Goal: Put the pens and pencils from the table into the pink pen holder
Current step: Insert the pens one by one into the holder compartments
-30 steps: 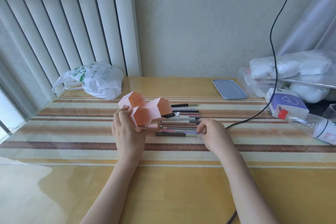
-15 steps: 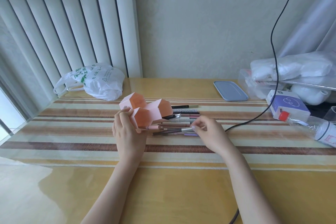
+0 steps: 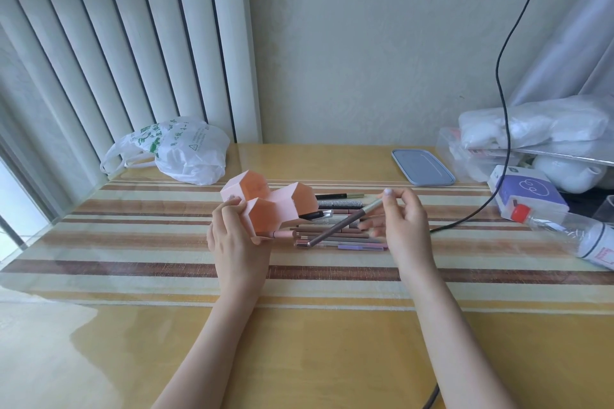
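**A:** Where's the weak spot here?

**B:** The pinch. The right hand (image 3: 403,224) holds a brown pencil (image 3: 342,226) between thumb and fingertips at its pale upper end only, so the whole shaft hangs down and left of the grip, the far tip low over the row of pens and pencils (image 3: 335,237) lying on the table (image 3: 299,342). Held that far out, it can swivel in the fingers.

**B:** And the left hand (image 3: 237,239) is wrapped around the near side of the pink pen holder (image 3: 269,204), keeping it tipped so its hexagonal mouths face right, toward the pencil.

**A:** So the risks?

**B:** I'd guess three. The trailing tip could rake the loose pens below the grip and roll them. The tip could strike a cell's rim instead of entering, since the openings are narrow and angled. And a pen (image 3: 315,214) already pokes out of the right cell; with the holder tilted this way, a nudge might slide it back out.

**A:** Anything further off?

**B:** The black cable (image 3: 465,222) lies just right of the gripping hand; a wide swing could catch it.
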`<state>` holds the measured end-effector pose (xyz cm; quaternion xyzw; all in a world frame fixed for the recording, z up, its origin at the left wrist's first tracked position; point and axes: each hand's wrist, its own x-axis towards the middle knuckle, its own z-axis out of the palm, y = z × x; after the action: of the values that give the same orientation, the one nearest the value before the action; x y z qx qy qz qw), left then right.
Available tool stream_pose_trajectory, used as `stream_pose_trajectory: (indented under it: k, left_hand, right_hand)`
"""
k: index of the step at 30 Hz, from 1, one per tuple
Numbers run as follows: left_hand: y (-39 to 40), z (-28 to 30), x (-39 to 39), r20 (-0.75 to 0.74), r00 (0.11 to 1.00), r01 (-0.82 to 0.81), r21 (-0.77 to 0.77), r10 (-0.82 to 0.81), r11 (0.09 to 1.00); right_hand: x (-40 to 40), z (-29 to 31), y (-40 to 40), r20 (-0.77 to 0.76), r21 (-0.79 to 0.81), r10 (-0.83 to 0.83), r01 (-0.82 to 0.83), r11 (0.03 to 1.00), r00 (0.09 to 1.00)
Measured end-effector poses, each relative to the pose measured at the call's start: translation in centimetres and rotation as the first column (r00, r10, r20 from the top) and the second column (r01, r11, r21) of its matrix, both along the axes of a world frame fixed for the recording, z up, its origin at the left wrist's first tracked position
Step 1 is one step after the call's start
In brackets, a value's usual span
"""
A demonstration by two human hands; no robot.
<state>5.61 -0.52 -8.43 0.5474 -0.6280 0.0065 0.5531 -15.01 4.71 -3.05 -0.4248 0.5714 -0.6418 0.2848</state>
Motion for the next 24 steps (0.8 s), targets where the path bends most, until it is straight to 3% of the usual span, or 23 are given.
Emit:
stream_pose_trajectory:
  k: [6, 9, 14, 19, 24]
  left_hand:
    - [-0.1, -0.1, 0.0, 0.009, 1.0, -0.005, 0.002, 0.005, 1.0]
    - [0.0, -0.1, -0.1, 0.012, 1.0, 0.002, -0.006, -0.002, 1.0]
    - [0.1, 0.2, -0.1, 0.017, 1.0, 0.008, -0.006, -0.008, 1.0]
    - [0.2, -0.1, -0.1, 0.025, 1.0, 0.015, -0.019, -0.014, 1.0]
    - [0.0, -0.1, -0.2, 0.019, 1.0, 0.006, -0.008, -0.006, 1.0]
  right_hand:
    - [0.4, 0.7, 0.1, 0.156, -0.143, 0.058, -0.036, 0.989, 0.986]
    - [1.0, 0.9, 0.4, 0.16, -0.208, 0.101, -0.067, 0.976, 0.982]
    - [2.7, 1.2, 0.6, 0.055, -0.312, 0.084, -0.063, 0.948, 0.995]
    - [4.6, 0.5, 1.0, -0.227, -0.382, -0.024, -0.066, 0.922, 0.974]
    - [5.8, -0.5, 0.8, -0.385, -0.326, 0.046, -0.182, 0.928, 0.922]
